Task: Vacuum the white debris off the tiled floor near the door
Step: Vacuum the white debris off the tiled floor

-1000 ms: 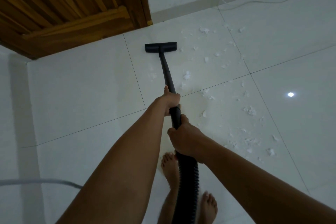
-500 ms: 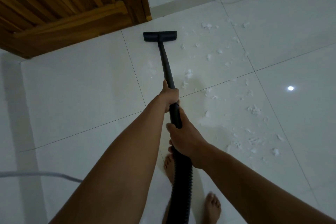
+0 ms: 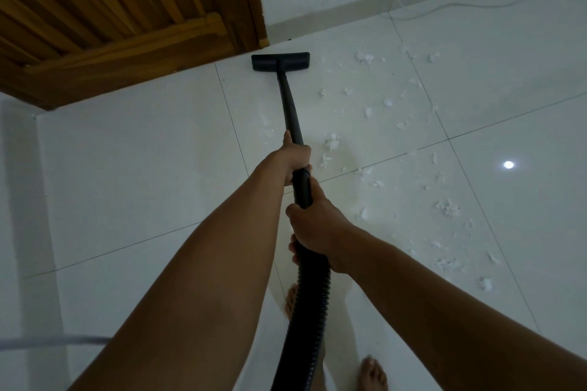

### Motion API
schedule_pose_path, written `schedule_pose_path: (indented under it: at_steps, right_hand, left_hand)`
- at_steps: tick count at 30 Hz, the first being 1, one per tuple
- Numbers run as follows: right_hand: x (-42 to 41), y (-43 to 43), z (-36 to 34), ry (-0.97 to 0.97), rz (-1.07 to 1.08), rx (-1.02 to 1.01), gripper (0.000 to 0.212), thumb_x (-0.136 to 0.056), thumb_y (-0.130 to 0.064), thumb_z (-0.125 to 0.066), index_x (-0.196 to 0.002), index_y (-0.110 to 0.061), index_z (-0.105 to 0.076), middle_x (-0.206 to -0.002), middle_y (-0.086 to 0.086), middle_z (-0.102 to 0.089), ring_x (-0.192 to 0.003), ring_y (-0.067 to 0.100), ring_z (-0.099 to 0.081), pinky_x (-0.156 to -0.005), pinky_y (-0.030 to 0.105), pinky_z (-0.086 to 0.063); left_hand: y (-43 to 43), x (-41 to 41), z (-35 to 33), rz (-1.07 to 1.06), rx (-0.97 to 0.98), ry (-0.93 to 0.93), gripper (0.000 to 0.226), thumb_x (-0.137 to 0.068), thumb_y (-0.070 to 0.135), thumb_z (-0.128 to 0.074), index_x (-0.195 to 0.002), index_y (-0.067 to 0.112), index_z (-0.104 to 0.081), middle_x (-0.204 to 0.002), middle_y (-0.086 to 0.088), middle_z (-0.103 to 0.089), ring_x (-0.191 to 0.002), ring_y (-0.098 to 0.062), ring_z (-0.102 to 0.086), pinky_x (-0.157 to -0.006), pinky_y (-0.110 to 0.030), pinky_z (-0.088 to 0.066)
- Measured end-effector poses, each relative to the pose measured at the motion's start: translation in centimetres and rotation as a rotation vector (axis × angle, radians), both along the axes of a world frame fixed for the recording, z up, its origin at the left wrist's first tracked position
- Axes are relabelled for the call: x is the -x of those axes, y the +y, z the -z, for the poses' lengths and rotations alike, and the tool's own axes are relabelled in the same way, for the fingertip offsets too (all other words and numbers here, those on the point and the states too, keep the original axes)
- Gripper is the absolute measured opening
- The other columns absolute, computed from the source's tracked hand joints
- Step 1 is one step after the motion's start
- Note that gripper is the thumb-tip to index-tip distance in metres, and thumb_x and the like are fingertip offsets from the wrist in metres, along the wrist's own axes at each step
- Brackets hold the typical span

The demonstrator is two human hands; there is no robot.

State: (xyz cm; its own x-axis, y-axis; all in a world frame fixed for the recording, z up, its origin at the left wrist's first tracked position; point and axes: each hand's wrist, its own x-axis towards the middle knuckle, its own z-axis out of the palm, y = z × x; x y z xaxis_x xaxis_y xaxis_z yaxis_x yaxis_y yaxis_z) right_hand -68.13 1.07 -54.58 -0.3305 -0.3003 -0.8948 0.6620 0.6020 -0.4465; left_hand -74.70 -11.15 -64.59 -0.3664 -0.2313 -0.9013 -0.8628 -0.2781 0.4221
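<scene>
On the tiled floor [image 3: 127,168], right up by the corner of the wooden door [image 3: 111,25], sits the black vacuum head [image 3: 280,61], flat on the tile. Left hand [image 3: 293,159] has its fingers wrapped tight round the black wand [image 3: 290,111], and the right hand [image 3: 314,227] grips closed just behind it, where the ribbed hose [image 3: 309,301] starts. The white debris [image 3: 448,208] is scattered to the right of the wand, most of it well clear of the head. Bare feet show at the bottom edge.

Dim, bluish view; a lamp glare spot [image 3: 508,164] on glossy tiles [image 3: 127,168], edges bowed.
</scene>
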Motion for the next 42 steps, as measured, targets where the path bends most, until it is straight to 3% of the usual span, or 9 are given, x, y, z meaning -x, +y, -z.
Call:
schedule_pose_path:
  at_steps: [2, 4, 6, 15, 22, 29, 35, 39, 42]
  right_hand:
    - [0.3, -0.4, 0.4, 0.011, -0.01, -0.01, 0.079, -0.101, -0.019, -0.05, -0.155, -0.06, -0.011, -0.125, 0.02, -0.061, -0.061, 0.021, -0.064, -0.054, 0.033, -0.057]
    - [0.5, -0.6, 0.7, 0.019, -0.022, -0.01, 0.081, -0.1, -0.017, -0.052, -0.156, -0.059, -0.011, -0.118, 0.019, -0.06, -0.061, 0.021, -0.064, -0.055, 0.034, -0.057]
    - [0.4, -0.6, 0.9, 0.024, -0.032, -0.006, 0.083, -0.1, -0.015, -0.053, -0.156, -0.059, -0.011, -0.111, 0.017, -0.058, -0.062, 0.021, -0.064, -0.054, 0.033, -0.057]
    - [-2.7, 2.5, -0.6, 0.048, -0.118, -0.029, 0.083, -0.103, -0.015, -0.052, -0.157, -0.058, -0.005, -0.104, 0.018, -0.062, -0.06, 0.02, -0.063, -0.049, 0.029, -0.054]
    - [-8.0, 8.3, -3.6, 0.083, -0.222, -0.049, 0.081, -0.105, -0.016, -0.049, -0.162, -0.049, -0.002, -0.118, 0.014, -0.06, -0.061, 0.014, -0.06, -0.034, 0.014, -0.041]
    - [-15.1, 16.0, -4.1, 0.01, -0.245, -0.011, 0.084, -0.102, -0.013, -0.05, -0.158, -0.056, -0.004, -0.106, 0.018, -0.06, -0.057, 0.018, -0.06, -0.042, 0.024, -0.05]
    - [-21.9, 23.7, -5.6, -0.028, -0.274, 0.001, 0.076, -0.105, -0.02, -0.05, -0.159, -0.05, -0.007, -0.102, 0.015, -0.058, -0.061, 0.018, -0.06, -0.045, 0.025, -0.052]
    - [-26.1, 28.2, -6.0, -0.042, -0.318, -0.002, 0.084, -0.1, -0.014, -0.051, -0.159, -0.053, -0.004, -0.101, 0.015, -0.058, -0.074, 0.026, -0.064, -0.069, 0.041, -0.064]
    - [-29.0, 30.6, -6.5, -0.067, -0.282, 0.004, 0.082, -0.102, -0.014, -0.049, -0.159, -0.054, -0.004, -0.103, 0.017, -0.057, -0.066, 0.022, -0.062, -0.051, 0.031, -0.057]
  left_hand:
    - [-0.4, 0.3, 0.5, 0.002, 0.004, 0.0, 0.082, -0.101, 0.011, -0.041, -0.159, 0.046, 0.006, -0.12, -0.014, -0.06, -0.065, -0.012, -0.054, -0.055, -0.027, -0.05]
    - [-0.7, 0.5, 0.8, -0.002, 0.007, 0.0, 0.082, -0.101, 0.012, -0.042, -0.159, 0.046, 0.006, -0.098, -0.009, -0.056, -0.065, -0.012, -0.054, -0.062, -0.029, -0.052]
    - [-0.7, 0.5, 1.0, -0.002, 0.008, 0.009, 0.082, -0.101, 0.012, -0.041, -0.159, 0.045, 0.006, -0.088, -0.008, -0.055, -0.065, -0.012, -0.054, -0.066, -0.03, -0.053]
    - [2.3, -3.2, 0.2, 0.026, 0.007, 0.0, 0.083, -0.1, 0.01, -0.039, -0.159, 0.045, 0.007, -0.094, -0.012, -0.057, -0.063, -0.013, -0.054, -0.055, -0.028, -0.051]
    - [7.9, -9.6, -1.8, -0.021, -0.023, -0.011, 0.081, -0.102, 0.01, -0.039, -0.159, 0.045, 0.007, -0.107, -0.013, -0.056, -0.062, -0.013, -0.054, -0.047, -0.025, -0.05]
    - [15.5, -17.8, -2.0, -0.08, -0.027, -0.012, 0.081, -0.101, 0.01, -0.04, -0.159, 0.044, 0.004, -0.089, -0.009, -0.054, -0.064, -0.014, -0.054, -0.063, -0.03, -0.052]
    - [23.1, -25.5, -3.2, -0.093, -0.019, -0.035, 0.081, -0.1, 0.01, -0.041, -0.16, 0.043, 0.004, -0.092, -0.009, -0.055, -0.064, -0.014, -0.054, -0.059, -0.029, -0.052]
    - [27.6, -29.9, -4.0, -0.093, -0.025, -0.043, 0.078, -0.102, 0.01, -0.04, -0.16, 0.042, 0.001, -0.1, -0.011, -0.055, -0.063, -0.014, -0.054, -0.051, -0.027, -0.05]
    - [30.1, -32.7, -4.2, -0.098, -0.019, -0.055, 0.078, -0.102, 0.01, -0.04, -0.16, 0.041, 0.001, -0.099, -0.011, -0.055, -0.063, -0.013, -0.054, -0.052, -0.027, -0.051]
